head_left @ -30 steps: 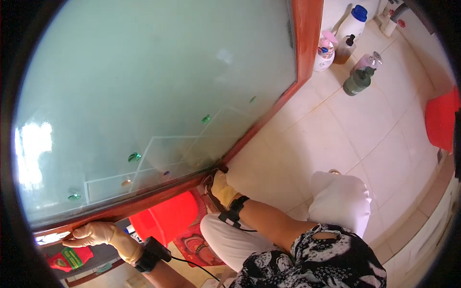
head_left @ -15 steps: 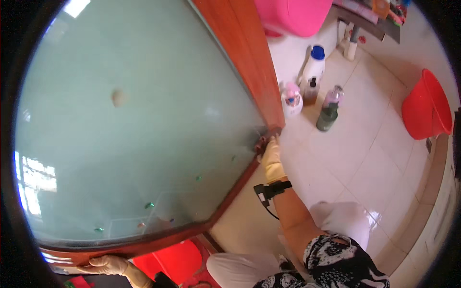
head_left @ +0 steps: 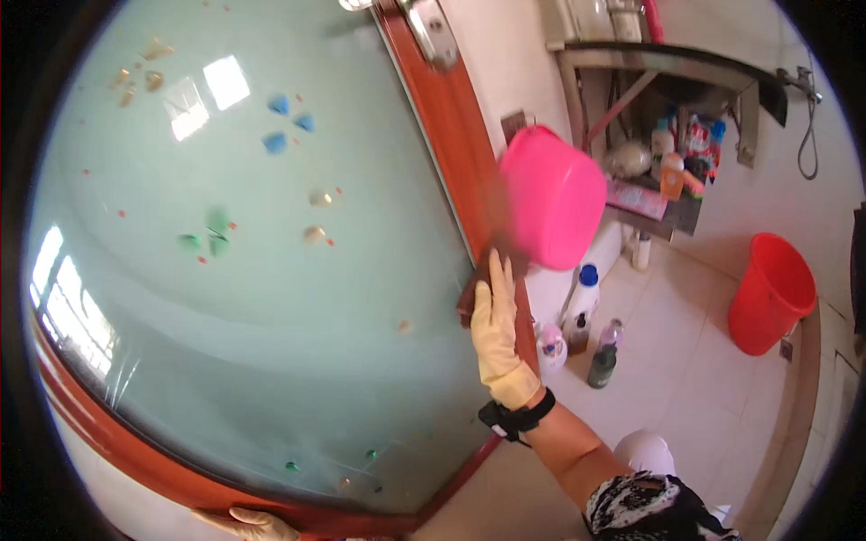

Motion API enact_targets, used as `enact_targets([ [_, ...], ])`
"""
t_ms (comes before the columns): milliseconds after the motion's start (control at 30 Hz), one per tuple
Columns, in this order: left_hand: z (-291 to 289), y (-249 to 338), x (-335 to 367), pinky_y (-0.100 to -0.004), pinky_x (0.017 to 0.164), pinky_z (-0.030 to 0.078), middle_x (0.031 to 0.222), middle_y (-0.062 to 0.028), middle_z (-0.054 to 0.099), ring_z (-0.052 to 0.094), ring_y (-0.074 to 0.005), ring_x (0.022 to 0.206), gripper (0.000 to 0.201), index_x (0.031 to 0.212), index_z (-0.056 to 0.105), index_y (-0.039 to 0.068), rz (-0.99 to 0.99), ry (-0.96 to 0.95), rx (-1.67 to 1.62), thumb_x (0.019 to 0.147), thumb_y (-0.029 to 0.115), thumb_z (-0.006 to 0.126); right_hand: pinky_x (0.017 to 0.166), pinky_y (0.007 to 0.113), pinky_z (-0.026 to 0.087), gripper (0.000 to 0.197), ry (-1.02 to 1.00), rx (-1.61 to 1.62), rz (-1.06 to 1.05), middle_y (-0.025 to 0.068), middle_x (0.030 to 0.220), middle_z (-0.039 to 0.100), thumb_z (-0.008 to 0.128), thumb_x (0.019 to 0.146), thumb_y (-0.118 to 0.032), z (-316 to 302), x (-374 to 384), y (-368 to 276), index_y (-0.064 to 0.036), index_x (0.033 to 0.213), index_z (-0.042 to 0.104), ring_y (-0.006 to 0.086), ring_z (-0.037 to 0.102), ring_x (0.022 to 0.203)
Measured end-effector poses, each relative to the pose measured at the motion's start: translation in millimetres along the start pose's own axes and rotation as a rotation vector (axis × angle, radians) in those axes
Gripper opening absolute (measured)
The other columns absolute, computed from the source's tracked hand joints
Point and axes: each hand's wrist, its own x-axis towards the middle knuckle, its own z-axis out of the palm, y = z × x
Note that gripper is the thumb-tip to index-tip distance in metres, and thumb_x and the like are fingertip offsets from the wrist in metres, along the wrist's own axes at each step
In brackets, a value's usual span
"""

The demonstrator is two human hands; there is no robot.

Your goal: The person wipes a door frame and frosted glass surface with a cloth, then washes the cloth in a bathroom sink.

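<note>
A door with a frosted glass panel (head_left: 262,298) and a reddish wooden frame (head_left: 433,117) fills the left side. Small green, blue and tan decorations dot the glass. My right hand (head_left: 498,338), in a pale yellow glove, presses a brown cloth (head_left: 475,293) against the upright of the frame with its fingers stretched over it. Part of the cloth is hidden behind that hand. At the lower edge, my gloved left hand (head_left: 253,525) lies against the bottom rail with its fingers extended. The rest of this hand is cut off by the picture's edge.
A pink tub (head_left: 555,198) hangs or stands just beyond the frame. Several bottles, including a dark green pump bottle (head_left: 602,368), stand on the tiled floor (head_left: 677,397). A red bucket (head_left: 767,298) is at the right, and a loaded shelf (head_left: 640,216) at the back.
My right hand has moved up the door's upright with the cloth, from its lower corner. The view has tilted up, bringing the metal lock plate and shelf into sight. My left hand stays at the rail.
</note>
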Motion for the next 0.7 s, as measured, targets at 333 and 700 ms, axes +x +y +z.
enact_targets([
  [333, -18.5, 32.4, 8.1, -0.048, 0.101, 0.036, 0.134, -0.0337, 0.034, 0.039, -0.0456, 0.122, 0.051, 0.136, 0.026, -0.008, -0.129, -0.103, -0.081, 0.097, 0.021, 0.038, 0.105, 0.05, 0.024, 0.046, 0.066, -0.144, -0.671, 0.0219, 0.139, 0.033, 0.043, 0.089, -0.013, 31.2, 169.5, -129.4, -0.0037, 0.134, 0.038, 0.0473, 0.032, 0.121],
  [700, -19.8, 25.9, 9.0, -0.044, 0.098, 0.039, 0.131, -0.0351, 0.037, 0.044, -0.0445, 0.117, 0.055, 0.136, 0.025, -0.011, -0.081, -0.105, 0.019, 0.093, 0.018, 0.045, 0.101, 0.053, 0.027, 0.043, 0.14, -0.121, -0.862, 0.0205, 0.136, 0.037, 0.047, 0.087, -0.012, 41.5, 203.7, -156.9, -0.0065, 0.13, 0.044, 0.0473, 0.035, 0.117],
])
